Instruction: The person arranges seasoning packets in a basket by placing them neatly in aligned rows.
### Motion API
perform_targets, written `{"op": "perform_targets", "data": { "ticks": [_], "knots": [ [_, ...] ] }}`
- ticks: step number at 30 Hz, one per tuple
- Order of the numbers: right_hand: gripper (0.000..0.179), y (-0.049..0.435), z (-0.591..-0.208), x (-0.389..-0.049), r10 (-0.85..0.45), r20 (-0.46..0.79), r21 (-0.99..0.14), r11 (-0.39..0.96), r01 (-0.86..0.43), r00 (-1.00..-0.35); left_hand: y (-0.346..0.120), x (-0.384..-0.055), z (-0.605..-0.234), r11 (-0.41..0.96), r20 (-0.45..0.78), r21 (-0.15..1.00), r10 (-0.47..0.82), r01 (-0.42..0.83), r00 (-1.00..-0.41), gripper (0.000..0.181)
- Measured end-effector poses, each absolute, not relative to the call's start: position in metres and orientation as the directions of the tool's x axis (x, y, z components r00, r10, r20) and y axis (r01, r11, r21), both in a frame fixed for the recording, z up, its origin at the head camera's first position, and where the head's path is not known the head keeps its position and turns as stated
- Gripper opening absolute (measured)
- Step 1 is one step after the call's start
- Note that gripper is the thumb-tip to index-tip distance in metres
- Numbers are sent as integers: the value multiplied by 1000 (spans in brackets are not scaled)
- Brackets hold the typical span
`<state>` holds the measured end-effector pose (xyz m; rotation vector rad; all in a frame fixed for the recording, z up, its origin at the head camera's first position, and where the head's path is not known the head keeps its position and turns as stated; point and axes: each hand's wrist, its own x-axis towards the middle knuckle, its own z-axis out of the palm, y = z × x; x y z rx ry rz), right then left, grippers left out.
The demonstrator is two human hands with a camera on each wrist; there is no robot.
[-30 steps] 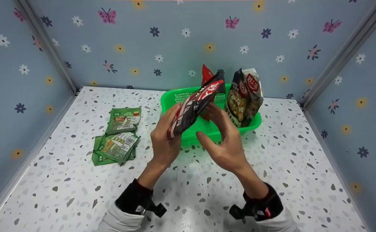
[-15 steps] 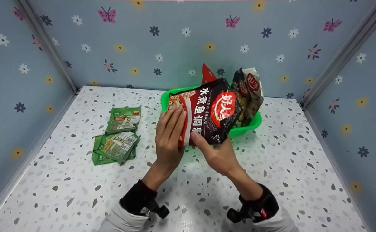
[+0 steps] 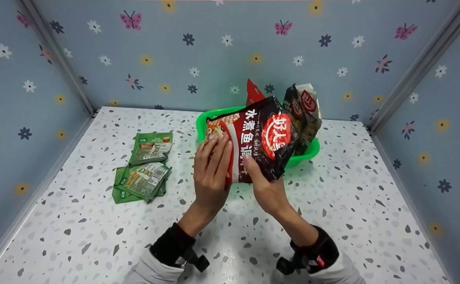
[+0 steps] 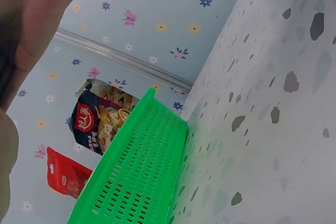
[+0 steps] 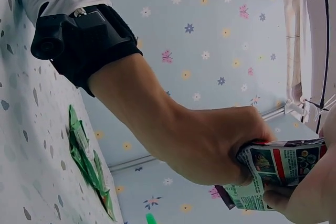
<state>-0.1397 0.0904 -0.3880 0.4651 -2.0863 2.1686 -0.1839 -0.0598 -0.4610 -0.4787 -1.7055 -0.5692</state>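
A dark seasoning packet [image 3: 267,138] with a red round logo and white characters is held up over the front of a green basket [image 3: 310,152]. My left hand [image 3: 210,185] grips its left end, with fingers across the printed front. At the lower right edge, my right hand [image 3: 267,193] pinches it, thumb on the front and fingers behind. The right wrist view shows the packet's back panel [image 5: 268,166] and those fingers beneath it. Inside the basket, a red packet [image 3: 254,93] stands at the back, partly hidden. Upright dark and white packets [image 3: 308,102] lean at the right.
Several green packets [image 3: 151,148] lie in overlapping piles on the speckled table [image 3: 95,225], left of the basket. Patterned walls [image 3: 230,47] enclose the back and both sides. The basket's perforated side [image 4: 139,166] shows in the left wrist view.
The packet has turned from edge-on to show its printed front and come lower. My right hand, apart from it a second ago, now holds it. Lately it has shifted slightly right.
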Motion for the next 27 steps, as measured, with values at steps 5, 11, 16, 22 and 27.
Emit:
{"op": "perform_targets", "data": {
  "ticks": [5, 11, 16, 22, 27],
  "knots": [
    [65, 91, -387, -141, -98, 278, -959, -86, -270, -956, -57, -185, -462, 798, 979, 107, 21, 593, -205, 44],
    [61, 92, -385, -141, -63, 252, -960, -144, -241, -966, -53, -185, -463, 799, 971, 110, 40, 591, -235, 51],
    [59, 93, -383, -141, -41, 243, -949, -214, -229, -969, -52, -184, -464, 795, 955, 120, 71, 594, -288, 60],
    [59, 92, -383, -145, -15, 277, -892, -375, -251, -961, -55, -184, -464, 734, 930, 160, 112, 660, -350, 81],
    [58, 96, -381, -150, 31, 308, -850, -439, -290, -951, -60, -188, -467, 644, 936, 178, 123, 744, -330, 89]
  ]
}}
